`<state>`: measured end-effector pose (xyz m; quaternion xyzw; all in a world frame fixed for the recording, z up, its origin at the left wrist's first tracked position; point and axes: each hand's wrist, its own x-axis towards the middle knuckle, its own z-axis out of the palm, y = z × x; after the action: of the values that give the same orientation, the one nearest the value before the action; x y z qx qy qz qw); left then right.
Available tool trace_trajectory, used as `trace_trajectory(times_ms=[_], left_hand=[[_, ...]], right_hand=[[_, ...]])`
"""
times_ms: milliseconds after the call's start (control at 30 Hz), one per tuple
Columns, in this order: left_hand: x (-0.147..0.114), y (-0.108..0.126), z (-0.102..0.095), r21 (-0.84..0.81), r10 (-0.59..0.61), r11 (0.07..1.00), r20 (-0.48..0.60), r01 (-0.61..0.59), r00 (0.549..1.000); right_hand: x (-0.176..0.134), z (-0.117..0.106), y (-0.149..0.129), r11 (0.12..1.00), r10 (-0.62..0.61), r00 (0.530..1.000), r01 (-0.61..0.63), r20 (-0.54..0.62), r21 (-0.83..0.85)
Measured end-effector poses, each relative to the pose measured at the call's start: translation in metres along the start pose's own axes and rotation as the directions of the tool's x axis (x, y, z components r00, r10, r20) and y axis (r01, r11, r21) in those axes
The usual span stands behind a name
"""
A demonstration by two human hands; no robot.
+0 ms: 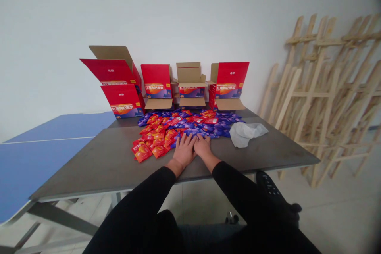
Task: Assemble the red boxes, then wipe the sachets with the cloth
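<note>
My left hand (pixel 185 151) rests palm down on the table at the front edge of a heap of sachets, its fingers spread. My right hand (pixel 203 147) lies right beside it, touching it, with its fingers bent over the purple sachets' near edge; no held thing shows in either hand. Red sachets (pixel 141 151) with an orange picture spread mainly to the left of my hands. Purple sachets (pixel 218 130) lie mostly behind them and to the right, with some red ones mixed in.
Behind the heap stand open red cartons, among them a left carton (pixel 123 101) and a right carton (pixel 228 83), flaps raised or folded forward. A crumpled white sheet (pixel 245 133) lies on the grey table (pixel 98 162). Wooden easels (pixel 315 87) lean at right; a blue table (pixel 44 147) adjoins at left.
</note>
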<state>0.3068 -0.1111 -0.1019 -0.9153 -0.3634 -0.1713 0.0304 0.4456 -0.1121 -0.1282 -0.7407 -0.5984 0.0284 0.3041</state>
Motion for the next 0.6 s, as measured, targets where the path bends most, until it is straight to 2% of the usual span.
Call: trace_trajectory(times_ms=[67, 133, 233, 333, 433, 500, 600], left_hand=[[0.003, 0.001, 0.002, 0.002, 0.010, 1.000, -0.021, -0.010, 1.000], [0.006, 0.001, 0.004, 0.002, 0.033, 0.999, -0.025, -0.033, 0.999], [0.009, 0.000, 0.005, -0.017, 0.060, 0.998, -0.005, -0.060, 0.998], [0.010, -0.001, 0.005, -0.046, 0.060, 0.997, 0.018, -0.059, 0.998], [0.009, -0.002, 0.005, -0.066, 0.043, 0.997, 0.017, -0.042, 0.999], [0.009, -0.003, 0.006, -0.076, 0.036, 0.996, 0.010, -0.035, 0.999], [0.008, -0.004, 0.007, -0.085, 0.027, 0.996, 0.006, -0.027, 1.000]], right_hand=[[0.000, -0.010, 0.013, 0.985, 0.171, 0.977, -0.167, -0.129, 0.046], [0.002, -0.023, 0.028, 0.955, 0.294, 0.920, -0.271, -0.257, 0.123], [0.014, -0.048, 0.054, 0.943, 0.332, 0.877, -0.296, -0.347, 0.154], [0.033, -0.070, 0.082, 0.950, 0.313, 0.863, -0.281, -0.396, 0.137], [0.053, -0.082, 0.112, 0.959, 0.283, 0.879, -0.259, -0.383, 0.115], [0.062, -0.085, 0.132, 0.946, 0.325, 0.889, -0.307, -0.322, 0.107], [0.070, -0.087, 0.158, 0.905, 0.422, 0.865, -0.417, -0.273, 0.078]])
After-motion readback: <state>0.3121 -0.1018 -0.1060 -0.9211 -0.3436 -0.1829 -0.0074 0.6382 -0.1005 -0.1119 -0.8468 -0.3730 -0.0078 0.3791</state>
